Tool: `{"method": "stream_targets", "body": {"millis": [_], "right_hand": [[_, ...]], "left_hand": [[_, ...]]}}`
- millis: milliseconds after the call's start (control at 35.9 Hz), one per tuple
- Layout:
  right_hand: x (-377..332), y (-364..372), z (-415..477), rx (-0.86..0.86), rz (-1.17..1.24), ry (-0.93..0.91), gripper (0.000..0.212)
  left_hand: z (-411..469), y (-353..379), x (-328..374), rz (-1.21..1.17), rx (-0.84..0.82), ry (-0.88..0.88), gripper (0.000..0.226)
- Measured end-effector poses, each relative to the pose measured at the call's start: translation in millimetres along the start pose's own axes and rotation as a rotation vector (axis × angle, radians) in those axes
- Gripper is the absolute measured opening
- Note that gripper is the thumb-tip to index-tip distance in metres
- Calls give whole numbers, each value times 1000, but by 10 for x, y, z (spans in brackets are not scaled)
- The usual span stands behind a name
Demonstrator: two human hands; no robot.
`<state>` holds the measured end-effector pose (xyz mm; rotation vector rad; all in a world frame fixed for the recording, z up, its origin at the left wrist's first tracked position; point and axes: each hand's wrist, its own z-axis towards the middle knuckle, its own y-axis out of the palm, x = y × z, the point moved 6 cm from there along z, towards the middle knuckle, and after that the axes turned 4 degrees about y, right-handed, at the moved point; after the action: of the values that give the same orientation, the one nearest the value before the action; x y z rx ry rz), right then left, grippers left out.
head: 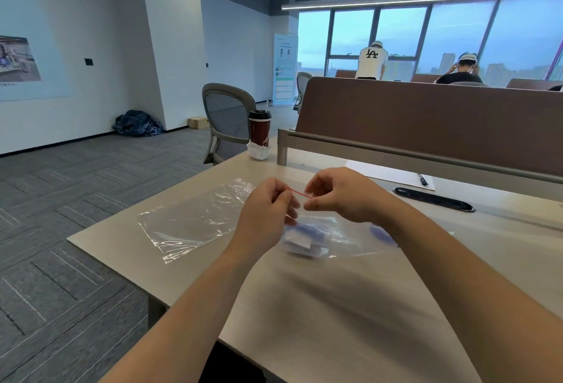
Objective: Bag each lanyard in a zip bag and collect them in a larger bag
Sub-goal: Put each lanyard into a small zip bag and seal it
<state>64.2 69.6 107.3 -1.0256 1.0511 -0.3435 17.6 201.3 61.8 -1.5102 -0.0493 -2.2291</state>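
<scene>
— Where is the small zip bag [323,238] sitting right now?

— It is hanging between the two hands, low over the tabletop [335,306]. The left hand [268,209] is pinching one end of its red zip strip [300,193] and the right hand [344,197] is pinching the other. The strip is running taut across the short gap between them.

— So the fingers are gripping it?

— Yes. The left fingers [288,200] are curling in tight, thumb against forefinger, on the strip. The right fingers [312,188] are doing the same, forefinger above and thumb below, with the others loosely curled.

— And the lanyard?

— A blue lanyard [307,229] is lying inside the zip bag, below the fingers and just beside the left wrist, with a white piece [300,242] next to it. The bag is blurring here, so its lower edge only seems to be touching the tabletop.

— The larger bag?

— The large clear bag [189,224] is lying flat on the tabletop to the left of the hands, its far corner reaching in behind the left hand.

— Anything else?

— Another blue shape [382,235] is showing just beside the right forearm, partly hidden. Farther back on the right, a sheet of paper [390,174] is lying with a pen [423,179] on it, near a black cable slot [434,199]. A paper coffee cup [260,131] is standing at the far left corner, with a crumpled white wad [258,149] touching its base.
</scene>
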Motion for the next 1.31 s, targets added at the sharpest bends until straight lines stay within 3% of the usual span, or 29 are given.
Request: {"method": "stream_targets", "body": {"millis": [195, 362, 557, 1308], "right_hand": [[64, -24, -79, -109, -88, 20, 31], [139, -147, -60, 22, -15, 48, 17], [179, -156, -66, 32, 47, 53, 13], [136, -125, -77, -78, 38, 92, 10]], "left_hand": [[9, -15, -58, -36, 58, -60, 15], [19, 6, -76, -40, 38, -62, 15], [2, 44, -102, -118, -33, -121, 10], [-16, 71, -51, -8, -51, -1, 14]]}}
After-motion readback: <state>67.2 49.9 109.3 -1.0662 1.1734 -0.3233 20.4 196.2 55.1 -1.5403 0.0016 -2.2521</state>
